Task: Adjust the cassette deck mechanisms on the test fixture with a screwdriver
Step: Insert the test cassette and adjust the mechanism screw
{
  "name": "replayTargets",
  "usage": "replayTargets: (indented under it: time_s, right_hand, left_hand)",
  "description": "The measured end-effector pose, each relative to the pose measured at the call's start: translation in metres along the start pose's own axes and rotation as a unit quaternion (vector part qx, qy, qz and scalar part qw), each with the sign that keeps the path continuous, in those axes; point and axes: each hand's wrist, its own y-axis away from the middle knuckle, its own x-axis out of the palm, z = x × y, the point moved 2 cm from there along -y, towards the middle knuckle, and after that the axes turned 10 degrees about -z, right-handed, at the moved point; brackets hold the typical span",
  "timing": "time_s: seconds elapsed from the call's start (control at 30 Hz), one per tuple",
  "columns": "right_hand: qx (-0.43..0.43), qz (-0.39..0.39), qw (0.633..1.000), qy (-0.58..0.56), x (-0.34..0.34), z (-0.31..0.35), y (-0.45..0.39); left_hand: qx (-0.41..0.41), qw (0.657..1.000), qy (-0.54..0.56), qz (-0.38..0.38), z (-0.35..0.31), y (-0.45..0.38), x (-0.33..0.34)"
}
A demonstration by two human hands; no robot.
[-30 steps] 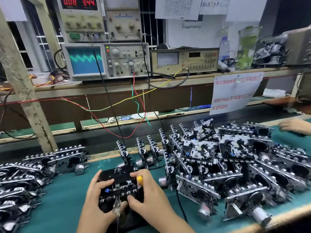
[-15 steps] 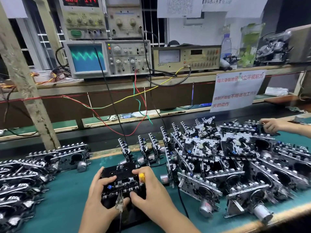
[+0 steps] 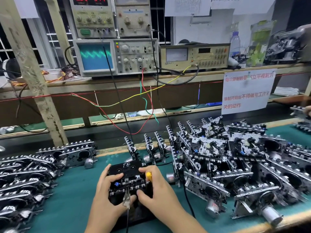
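Hands unmoved: left hand (image 3: 107, 189) grips cassette deck mechanism (image 3: 128, 179); right hand (image 3: 156, 187) pinches yellow screwdriver (image 3: 148, 175).

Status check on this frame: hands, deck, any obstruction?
Left hand grips cassette deck mechanism. Right hand holds yellow-handled screwdriver. Clip lead attached at front edge.

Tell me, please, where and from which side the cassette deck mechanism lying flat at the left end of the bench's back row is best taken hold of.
Probably by its two long edges, coming down from above. That cassette deck mechanism lies flat with its toothed metal rail along the far edge and a round motor jutting at its near right corner. Pinching across the frame avoids the motor and the neighbouring mechanisms crowding its left.
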Motion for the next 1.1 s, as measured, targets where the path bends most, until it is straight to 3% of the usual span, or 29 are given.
replayTargets:
  time_s: [0.37,0.63,1.1]
  right_hand:
    - [-0.025,-0.011,1.0,-0.001,0.002,0.0,0.001]
    - [-0.109,-0.061,0.992,0.034,0.018,-0.011,0.017]
    - [-0.115,-0.089,0.989,0.026,0.017,-0.009,0.018]
  left_hand:
    - [0.0,1.0,0.005,0.003,-0.004,0.001,0.0]
    - [-0.002,1.0,0.009,0.006,-0.008,0.0,-0.001]
    - [0.008,1.0,-0.008,-0.004,-0.006,0.002,-0.001]
